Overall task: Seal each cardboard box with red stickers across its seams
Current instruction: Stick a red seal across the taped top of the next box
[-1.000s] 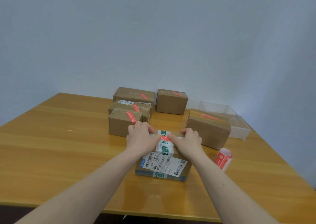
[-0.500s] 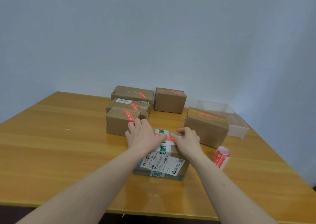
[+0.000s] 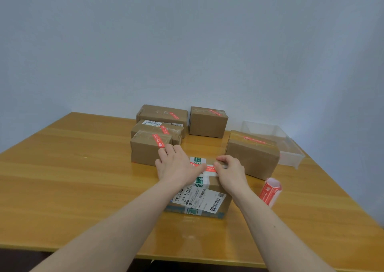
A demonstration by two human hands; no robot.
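Box in hand: a cardboard box (image 3: 209, 197) with white shipping labels and green-printed tape sits at the centre of the frame, on the near half of the wooden table (image 3: 72, 184)
Red sticker: a red sticker (image 3: 208, 168) lies crosswise over the box's top, between the two hands, its left end hidden under the left hand
Left hand: the left hand (image 3: 176, 165) lies flat on the top of the box, fingers straight and spread, thumb stretched to the right along the sticker
Right hand: the right hand (image 3: 230, 171) rests on the right part of the box top, fingers curled over the far right edge, thumb tip pressing on the right end of the sticker
Sealed boxes, left group: three cardboard boxes stand just above the left hand, each with a red sticker on top; the nearest box (image 3: 145, 151) just beside the fingers, the middle box (image 3: 149, 129) behind it, the far box (image 3: 160, 112) at the back
Box at back centre: a taller box (image 3: 206, 124) with a red sticker on its top, beside the far box
Box at right: a larger box (image 3: 251, 157) with a red sticker on its top stands just right of the right hand
Sticker roll: a roll of red stickers (image 3: 270, 191) stands on the table at lower right of that box, apart from the hands
Clear bin: a transparent plastic bin (image 3: 291, 153) sits at the right edge of the table behind the larger box
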